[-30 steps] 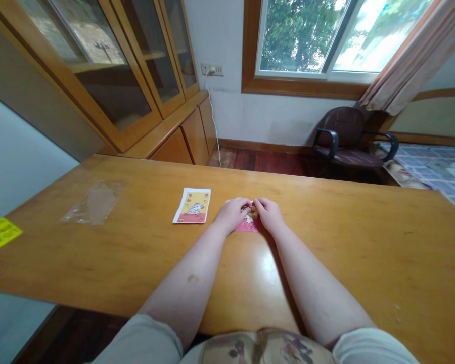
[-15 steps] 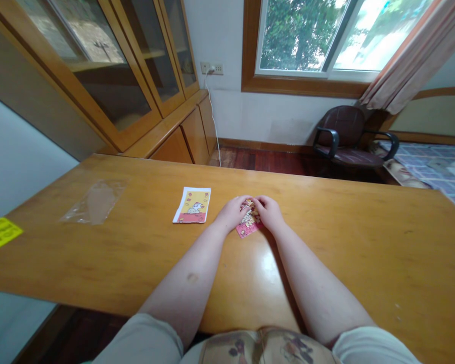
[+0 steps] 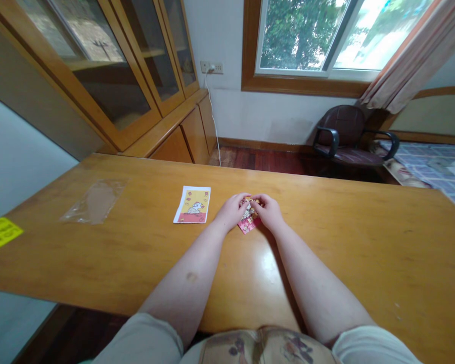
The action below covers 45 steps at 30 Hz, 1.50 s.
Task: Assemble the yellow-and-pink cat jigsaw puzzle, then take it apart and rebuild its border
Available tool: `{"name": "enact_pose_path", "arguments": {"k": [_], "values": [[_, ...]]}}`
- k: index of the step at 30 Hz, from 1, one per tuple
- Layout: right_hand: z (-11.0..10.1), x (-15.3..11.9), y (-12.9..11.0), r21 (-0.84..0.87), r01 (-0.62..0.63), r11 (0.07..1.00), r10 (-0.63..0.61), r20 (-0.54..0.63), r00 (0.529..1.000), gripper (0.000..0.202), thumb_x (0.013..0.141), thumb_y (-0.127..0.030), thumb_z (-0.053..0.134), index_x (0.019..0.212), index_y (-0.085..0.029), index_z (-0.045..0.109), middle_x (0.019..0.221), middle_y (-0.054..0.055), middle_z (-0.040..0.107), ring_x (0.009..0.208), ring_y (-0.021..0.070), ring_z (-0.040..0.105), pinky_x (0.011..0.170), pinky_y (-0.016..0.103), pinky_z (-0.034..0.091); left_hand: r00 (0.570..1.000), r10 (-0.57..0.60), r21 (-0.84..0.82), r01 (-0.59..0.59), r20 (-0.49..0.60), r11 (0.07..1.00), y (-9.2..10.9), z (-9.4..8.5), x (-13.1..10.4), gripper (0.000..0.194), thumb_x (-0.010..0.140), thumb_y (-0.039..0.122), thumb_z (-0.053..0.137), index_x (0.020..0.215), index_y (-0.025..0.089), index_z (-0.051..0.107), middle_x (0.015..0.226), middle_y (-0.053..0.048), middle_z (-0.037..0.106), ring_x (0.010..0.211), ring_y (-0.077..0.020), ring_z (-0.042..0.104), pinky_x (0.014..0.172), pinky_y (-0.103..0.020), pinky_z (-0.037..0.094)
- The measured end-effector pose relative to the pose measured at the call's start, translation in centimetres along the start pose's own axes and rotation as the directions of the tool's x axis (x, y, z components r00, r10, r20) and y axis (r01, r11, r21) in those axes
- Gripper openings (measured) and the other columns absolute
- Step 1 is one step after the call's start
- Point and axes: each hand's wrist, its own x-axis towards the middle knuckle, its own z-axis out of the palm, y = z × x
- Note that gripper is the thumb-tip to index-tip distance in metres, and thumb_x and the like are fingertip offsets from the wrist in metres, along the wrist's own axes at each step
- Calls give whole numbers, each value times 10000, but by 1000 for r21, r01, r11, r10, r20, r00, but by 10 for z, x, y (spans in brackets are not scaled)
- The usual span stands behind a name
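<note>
Between my two hands is a small jigsaw puzzle (image 3: 247, 225), pink at its near edge with yellow and white above. My left hand (image 3: 232, 209) curls round its left side, the thumb over the top. From the right, my right hand (image 3: 269, 210) grips the other side with bent fingers. The far part of the puzzle is mostly covered by my fingers. Left of my hands lies a picture card (image 3: 194, 205) showing a white duck on yellow and pink, with a white border.
A clear plastic bag (image 3: 98, 203) lies on the left of the wooden table (image 3: 155, 263). A yellow label (image 3: 2, 235) is at the table's left edge. Beyond stand a glass-door cabinet (image 3: 136, 146) and an office chair (image 3: 345, 134).
The puzzle has shifted slightly away from me and turned a little between my hands. My fingers have moved slightly over it. The card and bag are where they were.
</note>
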Motion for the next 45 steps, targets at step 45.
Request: {"name": "enact_pose_path", "arguments": {"k": [45], "values": [[-1, 0, -3, 120, -40, 992, 48, -71, 996, 268, 770, -436, 582, 830, -185, 654, 750, 34, 663, 661, 166, 566, 646, 301, 454, 978, -179, -222, 152, -104, 963, 1, 0, 4, 180, 818, 163, 584, 984, 170, 653, 903, -43, 697, 832, -153, 646, 787, -287, 529]]}}
